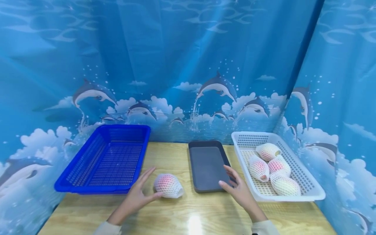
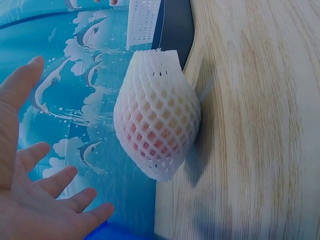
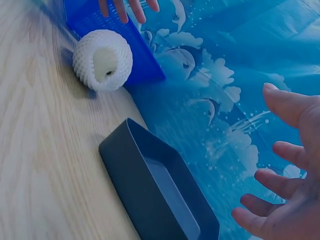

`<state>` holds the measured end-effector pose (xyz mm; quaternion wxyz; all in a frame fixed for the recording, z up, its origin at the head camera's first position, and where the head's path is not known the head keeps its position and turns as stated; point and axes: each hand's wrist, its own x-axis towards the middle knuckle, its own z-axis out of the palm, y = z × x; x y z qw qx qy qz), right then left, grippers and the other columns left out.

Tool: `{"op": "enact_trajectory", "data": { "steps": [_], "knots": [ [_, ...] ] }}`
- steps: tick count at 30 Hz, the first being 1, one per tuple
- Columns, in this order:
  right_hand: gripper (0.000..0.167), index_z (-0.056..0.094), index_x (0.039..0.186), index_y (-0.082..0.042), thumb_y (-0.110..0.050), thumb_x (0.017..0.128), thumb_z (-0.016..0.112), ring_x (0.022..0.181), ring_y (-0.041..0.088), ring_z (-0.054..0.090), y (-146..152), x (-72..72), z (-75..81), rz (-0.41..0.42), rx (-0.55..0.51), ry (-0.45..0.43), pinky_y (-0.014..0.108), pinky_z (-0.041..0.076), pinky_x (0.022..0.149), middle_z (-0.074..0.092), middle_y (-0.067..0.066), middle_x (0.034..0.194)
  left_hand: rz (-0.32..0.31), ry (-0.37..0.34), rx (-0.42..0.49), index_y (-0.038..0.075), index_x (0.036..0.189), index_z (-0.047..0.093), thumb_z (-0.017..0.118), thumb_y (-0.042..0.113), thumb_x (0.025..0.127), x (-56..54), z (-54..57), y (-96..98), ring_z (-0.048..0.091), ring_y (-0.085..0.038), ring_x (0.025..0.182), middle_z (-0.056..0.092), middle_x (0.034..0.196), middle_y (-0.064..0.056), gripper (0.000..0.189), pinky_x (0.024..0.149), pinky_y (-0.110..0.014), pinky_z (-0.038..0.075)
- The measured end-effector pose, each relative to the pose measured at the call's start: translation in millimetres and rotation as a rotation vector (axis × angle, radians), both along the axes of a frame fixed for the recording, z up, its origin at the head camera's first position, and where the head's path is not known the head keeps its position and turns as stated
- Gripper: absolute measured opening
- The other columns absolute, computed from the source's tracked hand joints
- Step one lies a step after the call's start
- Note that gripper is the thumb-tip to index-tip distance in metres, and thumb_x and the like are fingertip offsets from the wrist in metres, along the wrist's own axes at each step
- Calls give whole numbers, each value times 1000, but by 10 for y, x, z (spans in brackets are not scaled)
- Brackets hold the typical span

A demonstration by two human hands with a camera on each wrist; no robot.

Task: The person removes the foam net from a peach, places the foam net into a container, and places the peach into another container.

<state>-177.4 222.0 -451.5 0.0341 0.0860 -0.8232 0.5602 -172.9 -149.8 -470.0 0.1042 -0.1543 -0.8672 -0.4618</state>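
No readable text, labels, brands, numbers or signs in any of the three views.
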Motion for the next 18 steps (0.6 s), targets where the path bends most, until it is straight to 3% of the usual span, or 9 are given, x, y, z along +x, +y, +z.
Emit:
{"op": "enact_trajectory", "data": {
  "steps": [8, 18],
  "knots": [
    [62, 39, 144, -7, -15, 89, 68, 136, 39, 34, 27, 28, -29, -9, -25, 48, 56, 35, 108, 38, 20, 148, -11, 21, -11, 13, 147, 37, 85, 30, 71, -30, -25, -12, 32, -48, 134, 35, 150, -20, 91, 98, -75, 27],
    [64, 38, 145, -10, -19, 89, 68, 137, 40, 32, 13, 23, -21, -7, 2, 10, 55, 35, 109, 36, 18, 150, -28, 11, -8, 12, 148, 36, 84, 32, 72, -44, -25, 6, 31, -47, 135, 33, 151, -20, 91, 100, -74, 26]
  ]
}}
